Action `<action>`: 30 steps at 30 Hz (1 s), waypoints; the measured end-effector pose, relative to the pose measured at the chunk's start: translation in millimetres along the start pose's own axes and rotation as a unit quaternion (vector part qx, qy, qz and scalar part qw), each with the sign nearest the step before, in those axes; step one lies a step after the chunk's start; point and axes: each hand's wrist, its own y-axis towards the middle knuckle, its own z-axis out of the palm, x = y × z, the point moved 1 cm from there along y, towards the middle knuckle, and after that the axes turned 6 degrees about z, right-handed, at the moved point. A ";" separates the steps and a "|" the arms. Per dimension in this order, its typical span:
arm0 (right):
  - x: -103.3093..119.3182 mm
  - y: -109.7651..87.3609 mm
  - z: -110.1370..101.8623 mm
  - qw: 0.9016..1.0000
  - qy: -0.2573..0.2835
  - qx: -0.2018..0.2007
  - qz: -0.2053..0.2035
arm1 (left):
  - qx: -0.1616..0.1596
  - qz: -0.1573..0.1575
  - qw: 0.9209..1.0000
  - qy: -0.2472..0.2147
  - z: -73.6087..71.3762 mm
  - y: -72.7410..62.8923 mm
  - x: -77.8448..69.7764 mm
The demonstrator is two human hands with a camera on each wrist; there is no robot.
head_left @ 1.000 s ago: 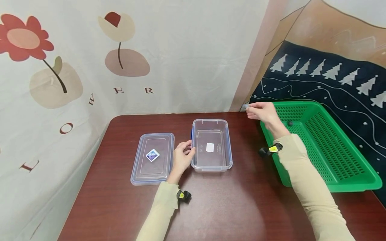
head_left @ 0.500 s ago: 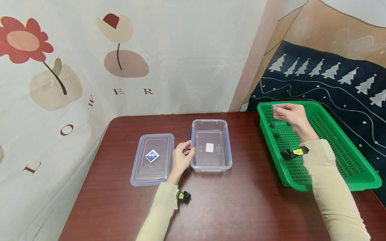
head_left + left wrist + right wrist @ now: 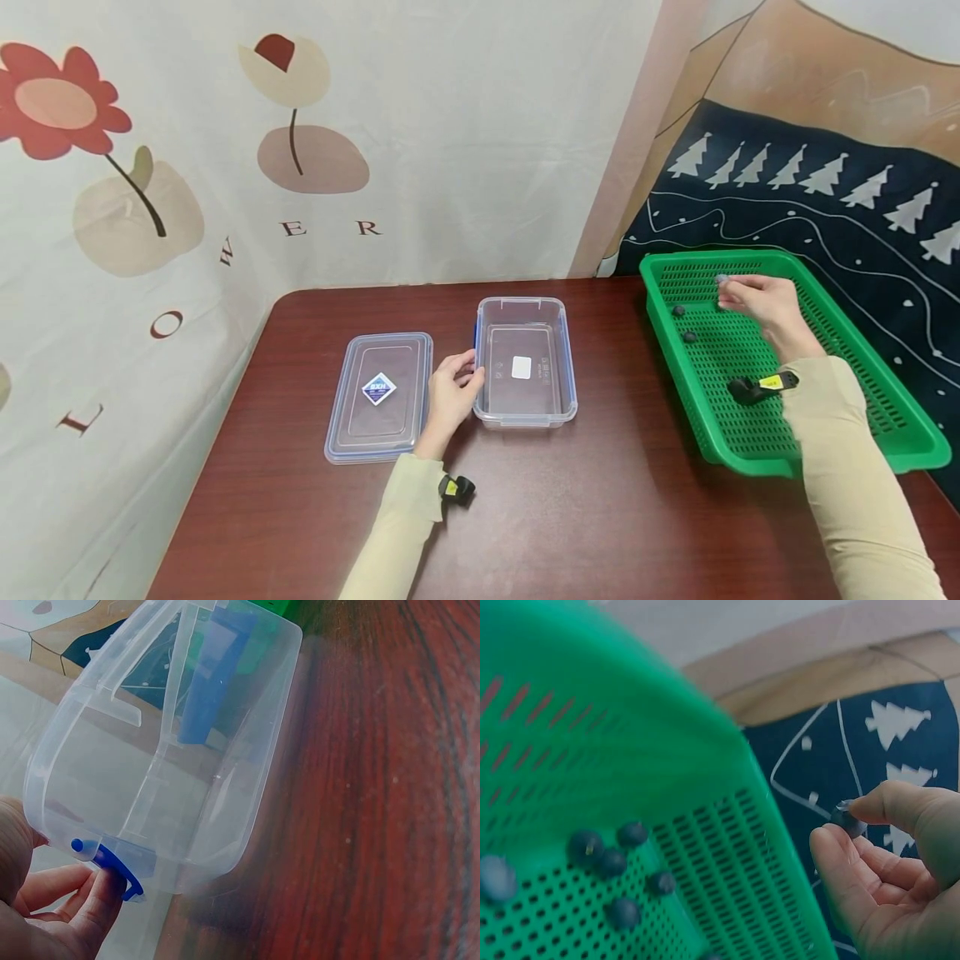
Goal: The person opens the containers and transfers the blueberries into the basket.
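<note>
A blueberry [image 3: 847,819] is pinched between the thumb and fingertip of my right hand [image 3: 900,859]. In the head view, my right hand [image 3: 765,304] hovers over the back part of the green basket [image 3: 930,446]. Several more blueberries, one of them [image 3: 625,913] near the basket's corner, lie on its perforated floor. My left hand [image 3: 452,392] holds the left side of a clear plastic container [image 3: 525,400]. Its fingers are at the blue side latch [image 3: 116,866], the thumb at the rim in the left wrist view. No contents show inside the container.
A clear lid [image 3: 360,429] with a blue seal and a diamond label lies left of the container on the dark red table [image 3: 570,517]. Printed cloth [image 3: 465,150] hangs along the table's back edge. The basket stands at the table's right side.
My right hand has moved right, from beyond the basket's back left corner to over its inside, uncovering two blueberries. The left hand and the container have stayed in place.
</note>
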 end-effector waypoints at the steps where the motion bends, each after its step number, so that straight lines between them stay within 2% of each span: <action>1: -1.6 0.7 -2.2 1.000 0.004 -0.001 0.007 | 0.000 0.001 1.000 0.000 -0.1 -0.1 0.0; 12: -17.9 10.7 -15.8 0.998 -0.028 -0.024 0.060 | 0.001 0.007 1.000 -0.004 -0.6 -0.6 0.0; 19: -33.9 26.6 -27.6 0.997 -0.025 -0.044 0.057 | 0.000 0.005 1.000 -0.007 -1.2 -1.0 -2.1; 24: -30.7 21.9 -23.1 0.998 -0.017 -0.037 0.057 | -0.002 0.004 1.000 -0.007 0.0 -0.4 0.3; 25: -27.7 18.6 -20.1 0.998 -0.014 -0.028 0.055 | -0.003 0.005 1.000 -0.001 0.6 -0.1 1.7; 27: -21.8 12.1 -13.5 0.998 0.005 -0.018 0.058 | -0.006 0.006 1.000 0.000 2.7 0.8 12.1; 30: -13.7 5.2 -2.8 0.998 0.007 -0.007 0.055 | -0.009 0.012 1.000 0.012 5.0 2.5 28.9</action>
